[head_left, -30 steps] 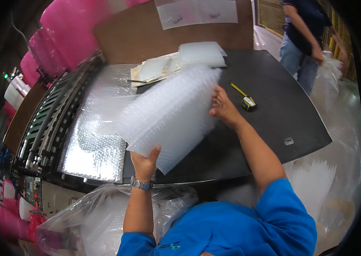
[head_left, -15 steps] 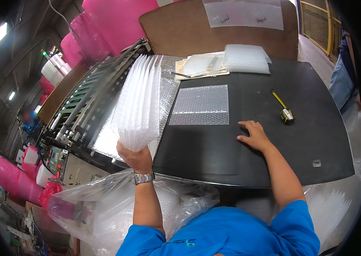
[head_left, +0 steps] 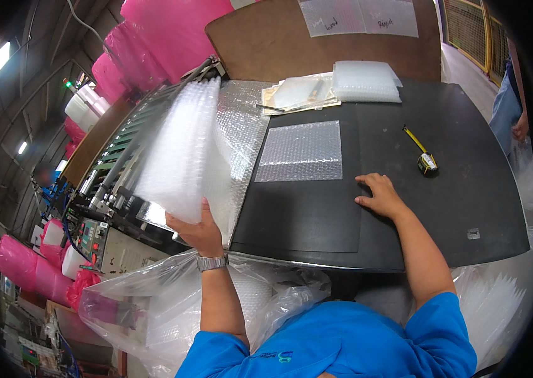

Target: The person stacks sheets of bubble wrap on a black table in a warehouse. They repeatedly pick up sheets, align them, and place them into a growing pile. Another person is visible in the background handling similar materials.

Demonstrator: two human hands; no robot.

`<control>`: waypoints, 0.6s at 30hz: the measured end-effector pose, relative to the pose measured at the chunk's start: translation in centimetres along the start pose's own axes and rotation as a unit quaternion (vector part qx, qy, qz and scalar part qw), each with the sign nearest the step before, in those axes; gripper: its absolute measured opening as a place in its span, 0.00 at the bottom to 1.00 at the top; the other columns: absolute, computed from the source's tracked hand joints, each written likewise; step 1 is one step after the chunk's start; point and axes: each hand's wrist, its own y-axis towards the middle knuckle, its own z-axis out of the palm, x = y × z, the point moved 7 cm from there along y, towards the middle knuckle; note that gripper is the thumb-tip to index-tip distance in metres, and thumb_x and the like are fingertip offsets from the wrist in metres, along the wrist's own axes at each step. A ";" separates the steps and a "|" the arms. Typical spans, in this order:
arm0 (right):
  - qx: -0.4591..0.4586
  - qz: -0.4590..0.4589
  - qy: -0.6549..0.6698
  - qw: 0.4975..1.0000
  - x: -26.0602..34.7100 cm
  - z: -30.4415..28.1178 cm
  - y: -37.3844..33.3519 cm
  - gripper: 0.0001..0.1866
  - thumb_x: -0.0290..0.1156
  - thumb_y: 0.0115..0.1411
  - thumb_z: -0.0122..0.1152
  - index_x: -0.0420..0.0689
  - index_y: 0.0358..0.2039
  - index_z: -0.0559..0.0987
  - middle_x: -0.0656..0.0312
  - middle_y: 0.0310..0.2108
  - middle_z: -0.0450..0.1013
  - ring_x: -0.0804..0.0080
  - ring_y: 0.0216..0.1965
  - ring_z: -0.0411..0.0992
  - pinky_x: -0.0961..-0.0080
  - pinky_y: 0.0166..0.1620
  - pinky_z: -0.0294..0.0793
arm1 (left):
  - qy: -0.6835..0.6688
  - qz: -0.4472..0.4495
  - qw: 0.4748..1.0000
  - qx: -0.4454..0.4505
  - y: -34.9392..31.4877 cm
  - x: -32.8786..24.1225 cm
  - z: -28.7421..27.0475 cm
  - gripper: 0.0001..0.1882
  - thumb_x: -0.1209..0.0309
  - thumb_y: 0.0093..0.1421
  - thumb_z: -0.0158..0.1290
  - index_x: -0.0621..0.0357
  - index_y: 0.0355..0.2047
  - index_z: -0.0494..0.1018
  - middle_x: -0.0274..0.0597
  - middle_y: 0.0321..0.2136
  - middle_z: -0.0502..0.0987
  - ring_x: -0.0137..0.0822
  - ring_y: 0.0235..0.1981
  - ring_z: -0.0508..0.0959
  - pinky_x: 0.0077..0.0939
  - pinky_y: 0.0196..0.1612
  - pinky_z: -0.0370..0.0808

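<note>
My left hand (head_left: 198, 230), a metal watch on its wrist, grips the near end of a thick stack of bubble wrap sheets (head_left: 178, 151). The thumb shows on the stack's right side; most of the fingers are hidden. Held up on the left, the stack leans over the machine's edge. Below and right of it lies silvery bubble wrap (head_left: 241, 132). My right hand (head_left: 381, 196) rests on the black tabletop with its fingers apart and nothing in them. A single bubble wrap sheet (head_left: 299, 154) lies flat just to that hand's left.
A yellow tape measure (head_left: 427, 162) lies partly pulled out on the black table (head_left: 468, 201). At the back are papers (head_left: 291, 94) and a bubble wrap pile (head_left: 367, 82). A roller machine (head_left: 115, 157) stands left, plastic bags (head_left: 216, 296) hang in front, and a person (head_left: 509, 116) stands right.
The stack in my left hand has swung left, its fanned sheets now closed together, baring more of the silvery bubble wrap. My right hand stays on the table.
</note>
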 end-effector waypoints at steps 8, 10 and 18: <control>-0.002 0.003 0.010 1.000 0.0 0.0 0.0 0.28 0.40 0.47 0.62 0.48 0.49 0.69 0.55 0.47 0.65 0.57 0.53 0.60 0.58 0.61 0.46 | -0.539 -0.532 0.652 0.030 -1.0 5.1 4.1 0.28 0.53 0.59 0.43 0.61 0.53 0.60 0.47 0.52 0.65 0.47 0.51 0.66 0.46 0.55 0.62; 0.002 0.005 0.006 1.000 -0.2 0.1 0.1 0.28 0.40 0.47 0.62 0.48 0.49 0.69 0.55 0.47 0.65 0.57 0.53 0.60 0.58 0.61 0.46 | -0.553 -0.543 0.632 0.005 -1.1 5.1 4.6 0.27 0.53 0.59 0.44 0.60 0.52 0.62 0.46 0.50 0.67 0.46 0.51 0.66 0.45 0.54 0.64; 0.021 0.016 0.008 1.000 0.1 -0.1 -0.2 0.27 0.39 0.47 0.62 0.48 0.49 0.69 0.56 0.48 0.65 0.59 0.54 0.59 0.58 0.62 0.44 | -0.570 -0.518 0.638 0.004 -0.9 5.4 5.3 0.25 0.55 0.61 0.43 0.61 0.51 0.62 0.47 0.50 0.67 0.46 0.51 0.67 0.43 0.53 0.66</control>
